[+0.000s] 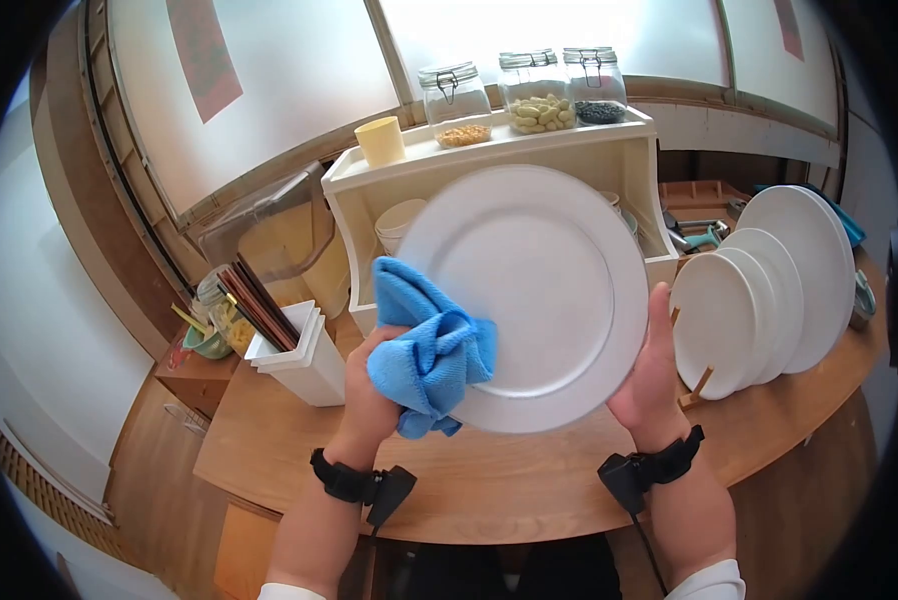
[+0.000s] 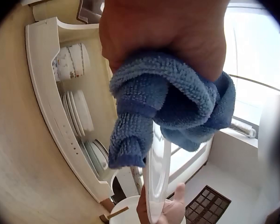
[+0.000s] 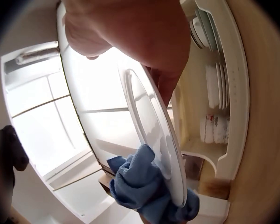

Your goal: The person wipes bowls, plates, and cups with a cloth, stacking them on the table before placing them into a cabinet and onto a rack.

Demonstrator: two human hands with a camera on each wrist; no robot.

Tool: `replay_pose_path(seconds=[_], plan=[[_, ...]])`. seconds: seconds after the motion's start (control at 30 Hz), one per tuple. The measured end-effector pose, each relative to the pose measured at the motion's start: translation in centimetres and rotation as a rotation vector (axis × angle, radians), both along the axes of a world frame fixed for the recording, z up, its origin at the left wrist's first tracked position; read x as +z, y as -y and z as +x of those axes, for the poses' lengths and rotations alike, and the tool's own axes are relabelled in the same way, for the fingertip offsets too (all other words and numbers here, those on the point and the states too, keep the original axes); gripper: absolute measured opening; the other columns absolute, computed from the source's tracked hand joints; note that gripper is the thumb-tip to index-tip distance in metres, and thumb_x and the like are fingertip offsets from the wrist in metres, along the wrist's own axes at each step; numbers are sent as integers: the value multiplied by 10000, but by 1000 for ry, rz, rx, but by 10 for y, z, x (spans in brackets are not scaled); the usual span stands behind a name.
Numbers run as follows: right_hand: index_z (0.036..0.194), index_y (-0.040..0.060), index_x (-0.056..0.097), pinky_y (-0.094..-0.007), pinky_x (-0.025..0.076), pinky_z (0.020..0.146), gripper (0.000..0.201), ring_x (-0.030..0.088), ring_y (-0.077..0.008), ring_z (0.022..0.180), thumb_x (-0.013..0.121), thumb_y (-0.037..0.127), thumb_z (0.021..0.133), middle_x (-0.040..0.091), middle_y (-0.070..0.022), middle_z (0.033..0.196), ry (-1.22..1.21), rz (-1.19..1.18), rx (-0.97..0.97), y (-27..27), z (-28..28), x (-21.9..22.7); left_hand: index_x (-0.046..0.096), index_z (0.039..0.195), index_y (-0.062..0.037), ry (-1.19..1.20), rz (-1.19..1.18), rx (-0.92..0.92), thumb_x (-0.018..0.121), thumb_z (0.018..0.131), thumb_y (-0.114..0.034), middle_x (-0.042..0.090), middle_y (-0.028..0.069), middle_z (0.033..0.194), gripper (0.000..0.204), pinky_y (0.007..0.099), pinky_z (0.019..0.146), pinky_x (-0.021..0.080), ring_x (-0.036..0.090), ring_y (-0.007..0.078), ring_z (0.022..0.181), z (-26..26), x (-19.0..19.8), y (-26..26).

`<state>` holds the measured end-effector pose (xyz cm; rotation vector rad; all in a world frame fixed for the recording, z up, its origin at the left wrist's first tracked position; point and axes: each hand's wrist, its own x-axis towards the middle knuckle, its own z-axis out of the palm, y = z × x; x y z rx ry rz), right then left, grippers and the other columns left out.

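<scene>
A large white plate [image 1: 544,290] is held up over the table, its face tilted toward the head camera. My left hand [image 1: 369,395] grips a bunched blue cloth [image 1: 434,350] at the plate's lower left edge. Folds of the cloth lie over part of the plate's face, and in the left wrist view the cloth [image 2: 140,98] wraps both sides of the rim. The right rim is held by my right hand [image 1: 652,375], thumb up beside the edge and fingers behind the plate, as the right wrist view of that hand [image 3: 130,37] also shows.
White plates [image 1: 714,320] stand in a wooden rack at the right. Behind, a cream shelf [image 1: 509,150] carries glass jars [image 1: 539,95] and a yellow cup [image 1: 380,141], with dishes inside. At left stands a white holder [image 1: 309,355] of chopsticks. The wooden table [image 1: 509,495] spreads beneath my hands.
</scene>
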<state>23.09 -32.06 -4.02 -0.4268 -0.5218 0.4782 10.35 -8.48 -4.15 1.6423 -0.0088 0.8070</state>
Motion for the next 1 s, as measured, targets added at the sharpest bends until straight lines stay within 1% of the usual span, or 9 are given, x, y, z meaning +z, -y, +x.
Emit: replay_pose_path(seconds=[0.07, 0.1, 0.23, 0.4, 0.6, 0.7, 0.83, 0.93, 1.0], plan=[[1381, 14, 386, -353, 417, 1009, 598, 510, -217, 1200, 427, 465, 990, 515, -111, 1321, -9, -78, -79, -2, 8, -7, 642, 1053, -13, -38, -105, -127, 568, 907, -76, 664, 55, 936, 176, 307, 810, 512, 622, 149, 853, 6, 6, 1], [1369, 10, 399, -346, 423, 1002, 590, 520, -214, 1186, 440, 458, 988, 523, -111, 1312, -37, -133, -115, -4, 13, -13, 604, 1132, -21, -74, -215, -209, 579, 888, -34, 639, 70, 1051, 245, 318, 870, 497, 605, 158, 951, 11, -3, -4], [1339, 0, 426, -332, 435, 985, 555, 544, -209, 1149, 466, 427, 986, 543, -108, 1286, -132, -283, -327, -12, 8, -21, 370, 1360, -78, -75, -197, -58, 607, 847, 53, 493, 84, 1282, 580, 349, 995, 425, 486, 169, 1173, 30, -54, 32], [1352, -3, 405, -344, 407, 1016, 567, 514, -223, 1190, 430, 438, 996, 523, -117, 1307, -123, -190, -354, -21, -6, -17, 288, 1390, -86, -15, -290, -78, 598, 841, 65, 477, 73, 1270, 648, 343, 1005, 409, 485, 177, 1174, 13, -47, 54], [1374, -5, 370, -381, 369, 1051, 607, 470, -254, 1238, 363, 476, 1003, 485, -128, 1345, -63, -165, -314, -21, -14, -8, 390, 1293, -70, 103, -125, -115, 619, 846, 44, 503, 74, 1244, 515, 337, 977, 428, 511, 169, 1126, 7, -51, 55], [1382, -7, 359, -397, 368, 1051, 648, 467, -262, 1242, 351, 511, 993, 482, -132, 1348, -40, -129, -247, -15, -15, -2, 565, 1085, -53, 206, -210, -138, 592, 905, -75, 611, 87, 1077, 183, 316, 890, 477, 582, 160, 990, 2, -35, 41], [1355, 13, 430, -386, 417, 1019, 671, 517, -267, 1199, 380, 556, 964, 527, -137, 1316, -20, -119, -110, 4, -3, 4, 599, 1014, -52, 246, -80, -46, 564, 923, -100, 632, 79, 1022, 109, 300, 852, 489, 600, 149, 940, -7, -28, 0], [1347, -21, 420, -378, 445, 983, 648, 545, -253, 1158, 358, 515, 988, 539, -138, 1293, 56, -207, -53, 7, 5, -2, 626, 955, -48, 171, -204, -232, 584, 907, -81, 643, 62, 976, 72, 286, 818, 492, 603, 128, 899, -10, -25, -12], [1335, -22, 435, -374, 456, 971, 619, 557, -250, 1141, 363, 490, 995, 548, -137, 1282, 37, -253, -108, 5, 4, 1, 643, 926, -44, 131, -126, -108, 605, 890, -60, 643, 52, 965, 56, 275, 810, 485, 596, 116, 886, -7, -26, -3]])
